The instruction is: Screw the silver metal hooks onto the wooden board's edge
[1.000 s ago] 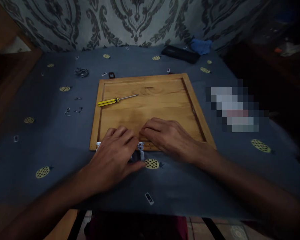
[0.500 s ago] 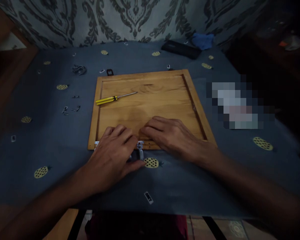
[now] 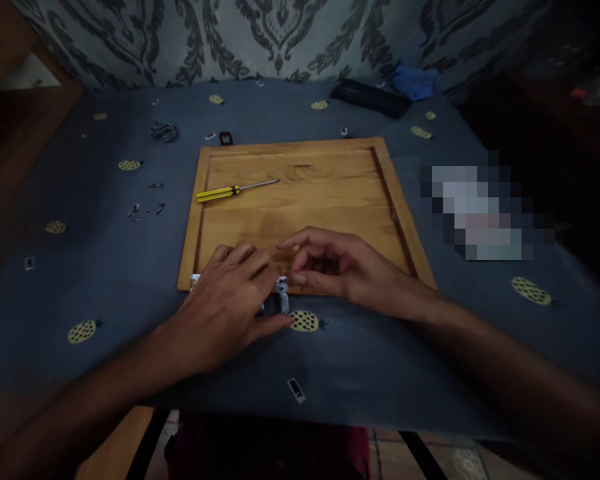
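Observation:
A framed wooden panel (image 3: 330, 207) lies on the blue tablecloth. My left hand (image 3: 233, 300) is bent over its near edge, fingers curled down onto a shiny metal fitting (image 3: 282, 288), perhaps a latch or hinge. Most of that fitting is hidden under the hand; its right end sticks out past the thumb and forefinger, and part of it hangs over the edge. Just right of it, my right hand (image 3: 337, 267) hovers above the near rail, thumb and a finger pinched together, forefinger stretched out. Anything in the pinch is too small to make out. A yellow-and-black screwdriver (image 3: 235, 191) rests on the panel's left side.
Several small screws or metal bits (image 3: 150, 208) are scattered left of the panel. Behind them sits a grey metal bundle (image 3: 164, 131). A dark square piece (image 3: 225, 138) touches the far edge. A black case (image 3: 371, 99) and blue cloth (image 3: 416, 83) lie at the back.
My right hand has lifted slightly from the near rail and turned, so its thumb and curled fingers now show. My left hand stays on the metal fitting. The view has shifted a little.

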A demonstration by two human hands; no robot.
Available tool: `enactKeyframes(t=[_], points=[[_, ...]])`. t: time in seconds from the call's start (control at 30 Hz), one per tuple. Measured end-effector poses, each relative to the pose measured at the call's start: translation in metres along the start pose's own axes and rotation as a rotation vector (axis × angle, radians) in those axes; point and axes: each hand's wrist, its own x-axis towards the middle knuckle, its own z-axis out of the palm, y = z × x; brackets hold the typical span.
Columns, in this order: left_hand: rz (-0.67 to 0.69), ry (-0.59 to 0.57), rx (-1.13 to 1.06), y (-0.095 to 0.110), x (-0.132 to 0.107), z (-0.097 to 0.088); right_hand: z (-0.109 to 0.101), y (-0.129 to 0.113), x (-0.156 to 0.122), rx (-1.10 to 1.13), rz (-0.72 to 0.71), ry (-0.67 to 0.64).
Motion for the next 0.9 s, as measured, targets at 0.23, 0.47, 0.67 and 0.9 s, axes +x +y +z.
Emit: enactKeyframes(t=[0.23, 0.47, 0.67, 0.9], points=[[-0.003, 0.012, -0.003, -0.001, -0.001, 0.001, 0.001, 0.002, 0.001, 0.009, -0.009, -0.054], [0.02, 0.023, -0.005, -0.003, -0.001, 0.004, 0.0, 0.004, 0.004, -0.019, -0.034, -0.071], [0.009, 0.005, 0.007, -0.003, 0.0, 0.003, 0.0, -0.002, 0.005, -0.035, -0.042, -0.108], [-0.002, -0.003, -0.016, -0.003, 0.0, 0.001, 0.002, 0.0, 0.011, -0.059, -0.015, -0.181]])
